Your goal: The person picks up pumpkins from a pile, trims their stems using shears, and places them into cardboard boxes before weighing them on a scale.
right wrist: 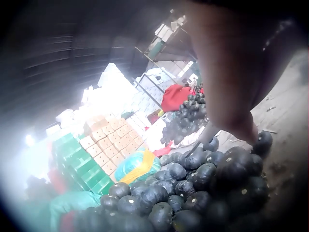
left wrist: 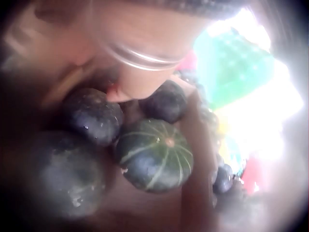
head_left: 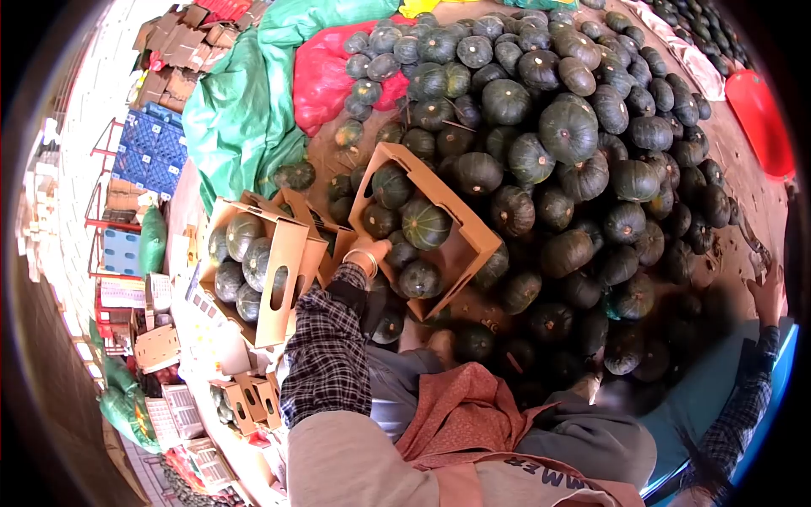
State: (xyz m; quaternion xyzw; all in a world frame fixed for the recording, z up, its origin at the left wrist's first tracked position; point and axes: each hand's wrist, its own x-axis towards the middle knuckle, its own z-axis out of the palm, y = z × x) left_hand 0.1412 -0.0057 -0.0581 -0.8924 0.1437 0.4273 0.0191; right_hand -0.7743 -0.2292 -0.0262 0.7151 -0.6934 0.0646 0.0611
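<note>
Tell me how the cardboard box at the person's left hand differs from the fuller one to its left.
The emptier box shows a bare patch of its bottom; the fuller box looks packed, with pumpkins hiding its bottom. The emptier box has the left hand at its edge; the fuller box has no hand at it. Both are brown, open-topped and hold dark green pumpkins.

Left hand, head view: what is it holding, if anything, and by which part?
The left hand grips the cardboard box by its near side's rim.
</note>
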